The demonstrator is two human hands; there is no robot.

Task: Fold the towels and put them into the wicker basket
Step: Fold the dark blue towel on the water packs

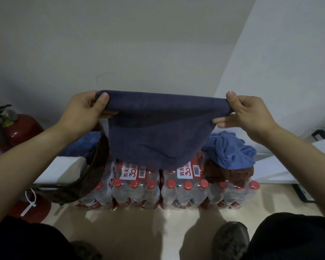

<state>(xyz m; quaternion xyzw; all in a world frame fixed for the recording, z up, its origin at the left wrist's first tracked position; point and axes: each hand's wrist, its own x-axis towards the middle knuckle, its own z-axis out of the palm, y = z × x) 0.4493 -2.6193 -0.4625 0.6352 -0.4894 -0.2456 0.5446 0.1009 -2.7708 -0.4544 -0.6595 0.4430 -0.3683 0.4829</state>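
Note:
A dark navy towel [158, 132] hangs doubled over in the air above the bottle packs. My left hand [83, 111] pinches its upper left corner and my right hand [246, 113] pinches its upper right corner, stretching the top edge between them. The brown wicker basket [94, 169] stands at the left, partly behind my left forearm, with a blue towel [86, 141] inside. A crumpled light blue towel [231, 149] lies on a rust-brown towel [227, 173] at the right, on the bottle packs.
Shrink-wrapped packs of red-capped water bottles [176, 190] serve as the work surface. Two red fire extinguishers [15, 130] stand at the left. White boxes [64, 169] flank the packs. My shoe [231, 239] is on the pale floor, close to the wall corner.

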